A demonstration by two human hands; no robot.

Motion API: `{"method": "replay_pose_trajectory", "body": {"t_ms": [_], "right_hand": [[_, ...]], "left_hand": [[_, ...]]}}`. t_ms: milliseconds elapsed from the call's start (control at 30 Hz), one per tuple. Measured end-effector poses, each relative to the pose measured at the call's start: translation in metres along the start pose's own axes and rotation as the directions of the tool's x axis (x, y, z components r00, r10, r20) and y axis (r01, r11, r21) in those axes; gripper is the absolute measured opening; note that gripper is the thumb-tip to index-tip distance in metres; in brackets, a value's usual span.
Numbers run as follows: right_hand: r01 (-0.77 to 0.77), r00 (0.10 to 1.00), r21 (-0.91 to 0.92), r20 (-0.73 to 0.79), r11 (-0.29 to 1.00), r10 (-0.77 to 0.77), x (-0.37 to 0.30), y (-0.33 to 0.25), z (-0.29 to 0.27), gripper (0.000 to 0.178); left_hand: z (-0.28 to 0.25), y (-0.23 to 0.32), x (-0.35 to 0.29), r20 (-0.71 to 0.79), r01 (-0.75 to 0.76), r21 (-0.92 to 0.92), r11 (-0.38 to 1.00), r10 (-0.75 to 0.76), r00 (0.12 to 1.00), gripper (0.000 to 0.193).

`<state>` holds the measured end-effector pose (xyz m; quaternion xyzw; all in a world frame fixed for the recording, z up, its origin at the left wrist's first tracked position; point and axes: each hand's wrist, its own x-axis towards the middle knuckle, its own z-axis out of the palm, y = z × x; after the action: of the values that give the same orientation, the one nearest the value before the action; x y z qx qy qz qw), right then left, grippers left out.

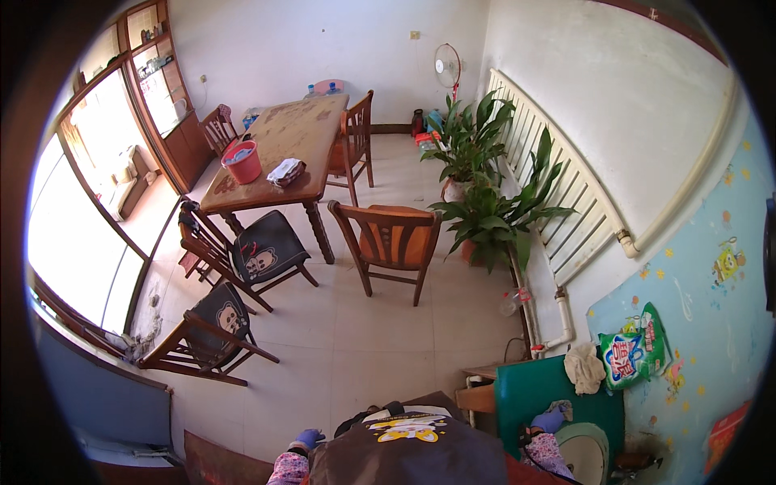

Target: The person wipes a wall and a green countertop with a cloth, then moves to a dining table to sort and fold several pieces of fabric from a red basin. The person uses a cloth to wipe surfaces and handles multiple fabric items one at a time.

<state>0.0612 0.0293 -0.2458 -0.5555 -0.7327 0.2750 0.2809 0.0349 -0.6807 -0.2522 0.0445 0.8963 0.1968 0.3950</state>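
My right hand (550, 419), in a purple glove, is closed on a crumpled greyish cloth (561, 408) over the green tabletop (517, 384) at the lower right. Just below that hand is a round, pale, basin-like thing (602, 444), partly cut off by my sleeve. A beige rag (584, 368) and a green plastic packet (634, 349) lie farther back on the same top, against the wall. My left hand (308, 439), also gloved in purple, is beside my dark apron (404, 453). Its fingers point to the right, loosely apart, with nothing visible in them.
Wooden chairs (392, 242) stand ahead, around a long wooden table (283, 133) bearing a red bucket (242, 164) and a folded cloth (286, 171). Potted plants (485, 206) and a white radiator (558, 178) line the right wall. A plastic bottle (511, 303) lies on the floor.
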Motion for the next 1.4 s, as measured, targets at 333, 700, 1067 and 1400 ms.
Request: {"method": "replay_pose_trajectory", "body": {"t_ms": [333,700,1067,1400], "right_hand": [[0.184,0.977,-0.49,0.187,0.852,-0.103,-0.015,-0.05,-0.036,0.036],[0.065,0.994,-0.125,0.095,0.99,-0.053,-0.009,-0.033,-0.022,0.035],[0.177,0.978,-0.296,0.157,0.939,-0.135,-0.013,-0.029,-0.016,0.039],[0.292,0.956,-0.481,0.178,0.827,-0.234,-0.025,-0.043,-0.015,0.028]], "left_hand": [[0.006,-0.001,0.0,0.06,0.043,0.062,0.997,-0.047,0.997,0.051],[0.012,0.003,-0.002,0.057,0.084,0.038,0.996,-0.086,0.995,0.057],[0.012,0.016,-0.005,0.347,0.385,-0.921,0.066,-0.314,0.884,0.053],[0.029,0.015,0.003,0.339,0.393,-0.914,0.1,-0.342,0.876,0.038]]}}
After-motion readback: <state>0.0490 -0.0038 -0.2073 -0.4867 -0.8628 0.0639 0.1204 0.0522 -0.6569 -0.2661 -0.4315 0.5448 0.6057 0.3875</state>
